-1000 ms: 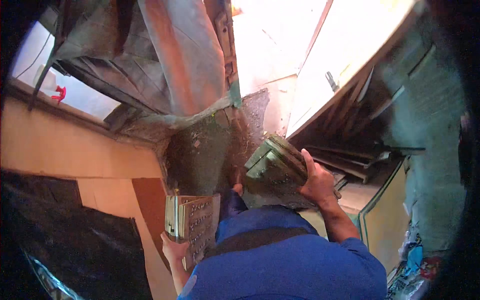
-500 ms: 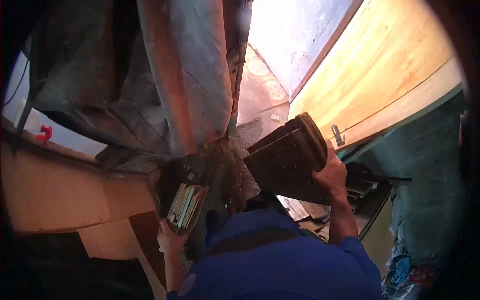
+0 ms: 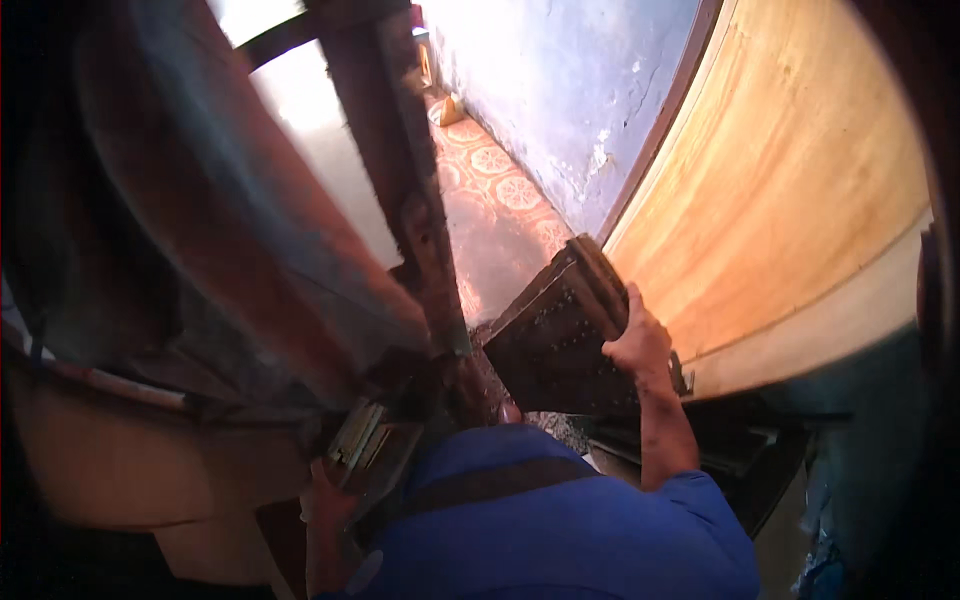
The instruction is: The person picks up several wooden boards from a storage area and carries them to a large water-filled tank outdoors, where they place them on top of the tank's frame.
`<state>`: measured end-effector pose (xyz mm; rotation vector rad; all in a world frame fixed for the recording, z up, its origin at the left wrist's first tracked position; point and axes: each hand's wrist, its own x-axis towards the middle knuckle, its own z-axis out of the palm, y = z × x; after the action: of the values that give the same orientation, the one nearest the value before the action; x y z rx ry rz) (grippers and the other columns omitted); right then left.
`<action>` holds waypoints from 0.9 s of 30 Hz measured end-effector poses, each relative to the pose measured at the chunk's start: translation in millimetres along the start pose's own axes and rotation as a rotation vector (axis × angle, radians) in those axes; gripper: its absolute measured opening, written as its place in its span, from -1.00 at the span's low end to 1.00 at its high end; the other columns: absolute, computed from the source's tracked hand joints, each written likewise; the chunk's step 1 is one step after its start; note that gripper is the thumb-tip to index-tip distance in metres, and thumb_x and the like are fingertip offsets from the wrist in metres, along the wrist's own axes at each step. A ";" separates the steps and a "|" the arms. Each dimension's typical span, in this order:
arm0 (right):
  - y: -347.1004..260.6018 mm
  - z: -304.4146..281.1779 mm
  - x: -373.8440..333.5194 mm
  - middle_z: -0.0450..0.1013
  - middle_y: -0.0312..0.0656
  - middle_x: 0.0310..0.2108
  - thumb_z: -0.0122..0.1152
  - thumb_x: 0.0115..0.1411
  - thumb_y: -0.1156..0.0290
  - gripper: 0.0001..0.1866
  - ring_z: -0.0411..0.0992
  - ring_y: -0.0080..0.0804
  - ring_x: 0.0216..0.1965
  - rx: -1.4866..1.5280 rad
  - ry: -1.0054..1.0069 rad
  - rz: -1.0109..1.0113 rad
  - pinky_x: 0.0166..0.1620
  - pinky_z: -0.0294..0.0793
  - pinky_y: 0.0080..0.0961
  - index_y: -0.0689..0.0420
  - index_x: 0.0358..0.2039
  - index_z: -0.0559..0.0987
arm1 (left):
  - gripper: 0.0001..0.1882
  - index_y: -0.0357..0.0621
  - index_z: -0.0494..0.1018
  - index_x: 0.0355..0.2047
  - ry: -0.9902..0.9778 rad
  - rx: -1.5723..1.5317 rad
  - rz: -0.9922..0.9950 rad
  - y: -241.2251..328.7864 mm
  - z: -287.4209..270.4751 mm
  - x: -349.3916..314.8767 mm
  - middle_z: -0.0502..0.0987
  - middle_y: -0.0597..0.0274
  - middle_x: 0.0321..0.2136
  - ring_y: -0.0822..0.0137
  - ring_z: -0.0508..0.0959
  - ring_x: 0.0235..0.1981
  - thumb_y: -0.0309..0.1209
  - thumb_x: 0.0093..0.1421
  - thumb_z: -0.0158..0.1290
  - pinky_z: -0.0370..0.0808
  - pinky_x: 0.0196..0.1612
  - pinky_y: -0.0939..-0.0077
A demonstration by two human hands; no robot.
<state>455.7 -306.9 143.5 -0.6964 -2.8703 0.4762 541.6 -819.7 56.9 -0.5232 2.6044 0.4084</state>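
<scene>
My right hand (image 3: 643,338) is closed on the upper right edge of a thick stack of dark, flat wooden boards (image 3: 545,340). The stack tilts in front of me, and pale specks dot its face. Lower on the left, my left hand (image 3: 328,500) grips a smaller bundle of thin wooden pieces (image 3: 362,440), whose lighter ends face up. Its fingers are partly in shadow. Both bundles are held apart from each other, one on each side of my blue-clothed body.
A doorway opens ahead between a dark wooden post (image 3: 400,170) and a yellowish wood panel (image 3: 790,200). Beyond lie a patterned reddish floor (image 3: 500,190) and a pale blue wall (image 3: 570,80). A draped cloth (image 3: 240,230) hangs at left. Dark surfaces stand at lower right.
My view has swung toward the doorway, showing more patterned floor and wall. Both hands keep hold of their boards. The wood pile at lower right is now mostly hidden.
</scene>
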 end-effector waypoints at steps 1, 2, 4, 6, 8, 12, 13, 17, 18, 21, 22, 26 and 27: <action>10.9 11.6 9.8 0.51 0.05 -0.22 0.34 -0.32 0.39 0.04 0.49 0.10 -0.19 -0.026 -0.033 -0.004 -0.13 0.49 -0.13 -0.05 0.28 0.14 | 0.09 -0.14 0.00 0.22 -0.016 -0.007 0.011 5.3 12.4 4.8 0.45 -0.16 -0.09 -0.05 0.53 -0.10 -0.16 -0.26 0.39 0.50 -0.14 0.06; 16.8 19.7 21.5 0.50 0.03 -0.24 0.33 -0.29 0.39 0.03 0.50 0.09 -0.22 -0.034 -0.048 -0.011 -0.16 0.50 -0.12 -0.06 0.29 0.13 | 0.08 -0.15 0.00 0.21 0.085 -0.098 0.206 -1.1 32.8 14.1 0.43 -0.15 -0.07 -0.01 0.51 -0.08 -0.19 -0.26 0.39 0.48 -0.11 0.09; 15.5 37.2 47.0 0.48 0.00 -0.30 0.31 -0.25 0.40 -0.01 0.51 0.06 -0.29 -0.044 -0.043 -0.046 -0.23 0.51 -0.11 -0.07 0.29 0.14 | 0.05 -0.17 0.02 0.19 0.229 -0.218 0.490 -16.4 59.4 38.5 0.41 -0.13 -0.04 0.05 0.49 -0.05 -0.26 -0.26 0.38 0.45 -0.05 0.15; 23.7 56.6 61.4 0.48 0.01 -0.30 0.33 -0.25 0.40 -0.01 0.50 0.05 -0.27 -0.046 -0.074 0.004 -0.20 0.50 -0.12 -0.05 0.28 0.14 | 0.01 -0.20 0.04 0.17 0.169 -0.272 0.553 -1.5 67.8 50.0 0.39 -0.10 -0.03 0.09 0.45 -0.02 -0.32 -0.27 0.38 0.41 0.00 0.20; 33.8 70.3 72.1 0.48 0.01 -0.30 0.34 -0.25 0.40 -0.01 0.50 0.05 -0.27 -0.053 -0.090 0.050 -0.20 0.50 -0.12 -0.05 0.27 0.14 | -0.01 -0.22 0.07 0.15 0.084 -0.245 0.474 17.8 72.9 59.1 0.38 -0.10 -0.03 0.09 0.44 -0.01 -0.35 -0.28 0.37 0.39 0.04 0.23; 51.2 80.3 99.3 0.48 0.00 -0.27 0.33 -0.24 0.43 -0.03 0.50 0.06 -0.28 -0.064 -0.084 0.109 -0.22 0.50 -0.11 -0.07 0.26 0.14 | -0.02 -0.24 0.10 0.12 -0.032 -0.186 0.299 90.2 63.3 67.2 0.39 -0.13 -0.04 -0.01 0.43 0.01 -0.34 -0.32 0.38 0.38 0.07 0.20; 53.8 78.2 106.1 0.48 0.00 -0.26 0.33 -0.24 0.43 -0.04 0.50 0.06 -0.27 -0.068 -0.095 0.126 -0.21 0.50 -0.11 -0.08 0.26 0.15 | -0.01 -0.24 0.11 0.12 -0.052 -0.196 0.293 98.5 65.1 69.8 0.39 -0.14 -0.04 -0.03 0.43 0.02 -0.34 -0.32 0.38 0.37 0.07 0.19; 72.7 83.8 126.9 0.48 0.00 -0.22 0.32 -0.23 0.43 -0.05 0.49 0.06 -0.25 -0.055 -0.048 0.133 -0.20 0.50 -0.11 -0.09 0.25 0.15 | -0.01 -0.25 0.12 0.12 -0.076 -0.190 0.371 96.0 99.6 106.2 0.39 -0.19 -0.02 -0.13 0.41 0.04 -0.31 -0.34 0.39 0.38 0.07 0.11; 77.9 87.4 130.7 0.48 -0.01 -0.26 0.31 -0.22 0.43 -0.06 0.50 0.05 -0.27 -0.063 -0.030 0.129 -0.23 0.50 -0.11 -0.08 0.25 0.16 | -0.01 -0.25 0.13 0.11 -0.055 -0.157 0.400 100.1 104.7 114.0 0.39 -0.19 -0.02 -0.14 0.40 0.04 -0.31 -0.34 0.39 0.38 0.07 0.10; 91.3 96.2 143.8 0.47 -0.02 -0.32 0.31 -0.20 0.43 -0.09 0.50 0.03 -0.30 -0.080 -0.001 0.136 -0.26 0.50 -0.10 -0.06 0.24 0.16 | 0.02 -0.26 0.12 0.14 -0.077 -0.085 0.369 114.6 106.0 132.1 0.38 -0.20 -0.01 -0.16 0.39 0.05 -0.31 -0.35 0.40 0.37 0.07 0.09; 95.0 98.1 149.1 0.47 -0.02 -0.31 0.31 -0.20 0.42 -0.09 0.50 0.03 -0.30 -0.080 -0.004 0.153 -0.26 0.50 -0.10 -0.06 0.24 0.16 | 0.04 -0.26 0.11 0.15 -0.098 -0.068 0.340 126.1 102.7 136.4 0.38 -0.20 0.00 -0.17 0.39 0.05 -0.31 -0.36 0.40 0.37 0.07 0.09; 100.7 104.8 174.2 0.47 0.00 -0.27 0.31 -0.19 0.42 -0.09 0.50 0.05 -0.29 -0.090 -0.038 0.202 -0.24 0.50 -0.09 -0.06 0.24 0.16 | 0.08 -0.24 0.10 0.17 -0.130 -0.058 0.317 188.8 66.8 129.1 0.37 -0.22 0.00 -0.16 0.38 0.06 -0.30 -0.39 0.41 0.36 0.08 0.10; 102.7 106.1 186.2 0.47 0.00 -0.27 0.31 -0.19 0.41 -0.09 0.50 0.05 -0.29 -0.095 -0.055 0.210 -0.24 0.50 -0.09 -0.05 0.24 0.15 | 0.08 -0.24 0.10 0.17 -0.138 -0.051 0.315 199.7 63.2 130.0 0.37 -0.22 0.00 -0.16 0.38 0.06 -0.30 -0.38 0.41 0.37 0.08 0.10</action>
<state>311.7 -161.9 22.1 -1.0228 -2.9001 0.3928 372.5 -657.9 -21.0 -0.0939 2.5495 0.5914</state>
